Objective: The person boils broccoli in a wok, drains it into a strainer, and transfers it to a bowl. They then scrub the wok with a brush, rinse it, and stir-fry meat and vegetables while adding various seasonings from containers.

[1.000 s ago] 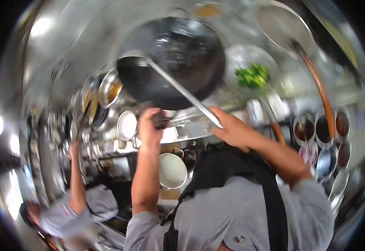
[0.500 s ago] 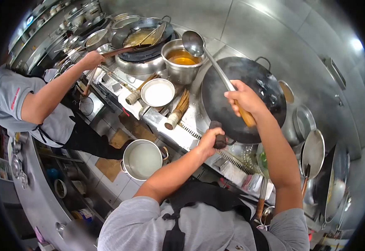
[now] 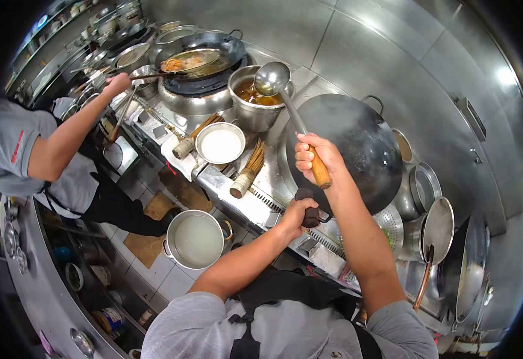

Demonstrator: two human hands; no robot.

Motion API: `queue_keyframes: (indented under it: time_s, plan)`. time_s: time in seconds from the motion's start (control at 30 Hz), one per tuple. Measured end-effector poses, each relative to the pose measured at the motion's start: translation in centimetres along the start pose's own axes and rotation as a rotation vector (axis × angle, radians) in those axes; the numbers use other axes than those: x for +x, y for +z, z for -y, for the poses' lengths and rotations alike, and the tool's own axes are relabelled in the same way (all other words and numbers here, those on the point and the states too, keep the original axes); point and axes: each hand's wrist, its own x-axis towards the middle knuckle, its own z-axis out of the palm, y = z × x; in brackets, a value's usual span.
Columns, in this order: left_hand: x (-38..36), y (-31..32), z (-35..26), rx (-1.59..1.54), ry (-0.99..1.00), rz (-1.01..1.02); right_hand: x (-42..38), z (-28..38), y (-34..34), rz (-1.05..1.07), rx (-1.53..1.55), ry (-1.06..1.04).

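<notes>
At the front edge of the counter (image 3: pixel 215 179), the left hand (image 3: pixel 298 216) is clenched round a dark grip (image 3: pixel 308 208) at the near rim of the wok (image 3: pixel 348 152). Just beyond, the right hand (image 3: pixel 320 157) grasps the wooden end of a ladle (image 3: pixel 272 79), its bowl above a steel pot (image 3: pixel 258 118) of brown liquid. A white-filled bowl (image 3: pixel 220 143) sits between two brushes (image 3: pixel 243 181). Farther left, a co-worker's hand (image 3: pixel 116 85) holds a strainer (image 3: pixel 204 58) at a second wok (image 3: pixel 232 46).
</notes>
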Motion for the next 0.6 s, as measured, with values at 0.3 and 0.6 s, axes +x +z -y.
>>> queue_keyframes:
  time_s: [0.3,0.6]
  plan:
    - [2.2,2.5,0.1,-0.097,-0.034,-0.022,-8.7,0.2,-7.7,0.597,0.588,-0.104]
    - [6.0,4.7,0.0,-0.015,-0.070,-0.116,-24.0,-5.3,-13.5,-0.354,0.063,-0.302]
